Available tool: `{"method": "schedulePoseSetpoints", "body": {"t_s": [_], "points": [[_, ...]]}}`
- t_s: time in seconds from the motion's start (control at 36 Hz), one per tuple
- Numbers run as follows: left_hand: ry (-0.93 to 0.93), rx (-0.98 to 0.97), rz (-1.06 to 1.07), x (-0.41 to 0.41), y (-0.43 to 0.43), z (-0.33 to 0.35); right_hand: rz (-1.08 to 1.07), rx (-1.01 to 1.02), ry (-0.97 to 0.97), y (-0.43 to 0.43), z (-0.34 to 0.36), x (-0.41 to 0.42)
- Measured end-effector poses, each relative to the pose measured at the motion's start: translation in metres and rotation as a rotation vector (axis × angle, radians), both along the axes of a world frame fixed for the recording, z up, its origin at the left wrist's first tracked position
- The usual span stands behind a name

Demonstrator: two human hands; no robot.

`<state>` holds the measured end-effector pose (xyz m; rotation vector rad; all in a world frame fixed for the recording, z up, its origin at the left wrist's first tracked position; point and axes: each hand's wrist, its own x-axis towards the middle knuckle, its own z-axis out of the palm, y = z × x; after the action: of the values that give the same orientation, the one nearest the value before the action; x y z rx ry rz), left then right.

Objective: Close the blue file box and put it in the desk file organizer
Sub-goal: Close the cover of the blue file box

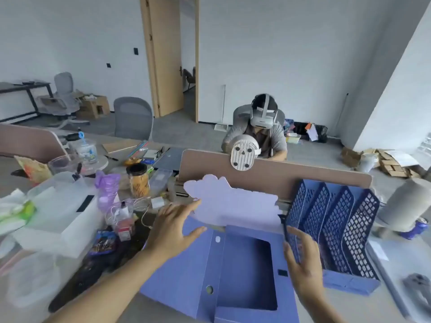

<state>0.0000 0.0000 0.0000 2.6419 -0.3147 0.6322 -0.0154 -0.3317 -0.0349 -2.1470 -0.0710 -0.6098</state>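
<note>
Now | blue file box [245, 271] lying open | left hand [172, 231] spread, empty | right hand [303, 259] likewise

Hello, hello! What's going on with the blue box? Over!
Both hands open: left hand on the lid flap, right hand at the box's right edge. Blue file box lying open. File organizer right beside it, slots empty.

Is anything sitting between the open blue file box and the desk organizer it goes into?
Nothing visible does. The blue file box lies open directly beside the file organizer, whose slots look empty. Only the right hand hovers between them.
</note>
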Motion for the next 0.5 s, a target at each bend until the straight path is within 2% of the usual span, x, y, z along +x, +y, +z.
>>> {"method": "schedulePoseSetpoints", "body": {"t_s": [0.11, 0.19, 0.31, 0.5], "points": [[0.113, -0.044, 0.096, -0.028, 0.021, -0.05, -0.036, 0.106, 0.202, 0.008, -0.047, -0.019], [0.155, -0.048, 0.198, -0.039, 0.039, -0.079, -0.081, -0.002, 0.351, 0.005, -0.088, -0.025], [0.303, -0.051, 0.309, -0.051, 0.056, -0.106, -0.021, -0.145, 0.549, -0.002, -0.127, -0.038], [0.565, -0.076, 0.508, -0.061, 0.078, -0.125, -0.093, -0.18, 0.766, -0.015, -0.161, -0.054]]}}
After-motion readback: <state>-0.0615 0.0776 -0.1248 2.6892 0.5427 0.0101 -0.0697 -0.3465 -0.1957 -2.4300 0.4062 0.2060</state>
